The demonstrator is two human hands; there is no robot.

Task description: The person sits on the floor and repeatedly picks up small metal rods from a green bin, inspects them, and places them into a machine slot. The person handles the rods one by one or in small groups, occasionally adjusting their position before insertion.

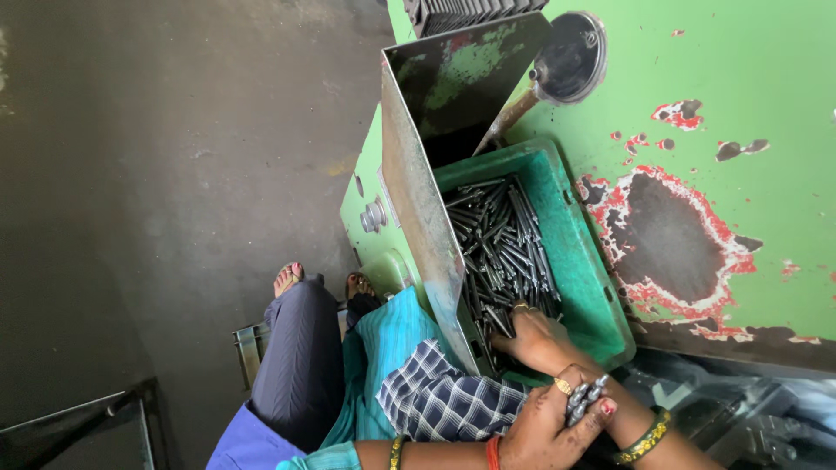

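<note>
Holding metal pins (585, 398), left hand (549, 426); green crate (582, 261) pin-filled (right hand (535, 339) inside).

You have one view only, worn on your head, looking steeply down and close over the green machine table (749, 78), its near edge at your lap; the tilt seems rolled sideways.

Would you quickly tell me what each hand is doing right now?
Left hand: closed, holding a bunch of metal pins.
Right hand: reaching into the pins in the green bin; grip cannot be told.
</note>
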